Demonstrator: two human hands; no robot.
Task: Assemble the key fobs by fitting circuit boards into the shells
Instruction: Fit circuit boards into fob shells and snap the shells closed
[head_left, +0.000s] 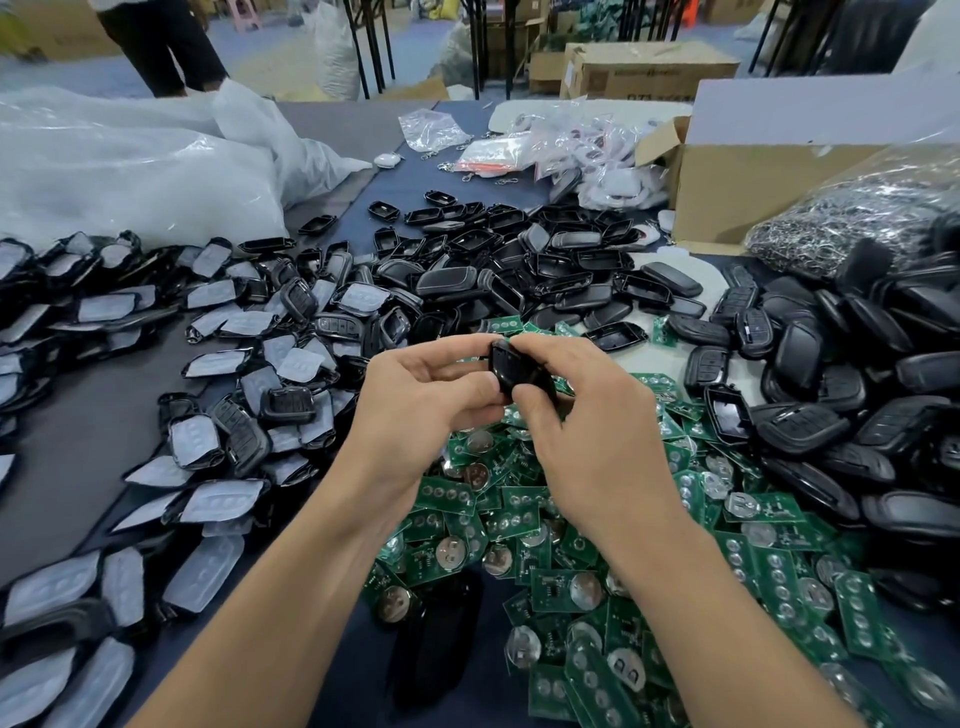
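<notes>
Left hand and right hand grip black shell, long axis slanting upper-left to lower-right

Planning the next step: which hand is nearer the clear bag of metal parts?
Right. The right hand holds the black shell on the side toward the clear bag of metal parts, far right; the left hand holds the shell's opposite side, farther off.

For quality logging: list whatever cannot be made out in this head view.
- Head view: inside of the shell, covered by the left hand and right hand; whether a board sits in it cannot be told.
- Head view: cardboard box contents, hidden by its walls.
- Head view: pieces in the clear bag, too small to identify.
- Head view: standing person, cut off by the top edge.
</notes>
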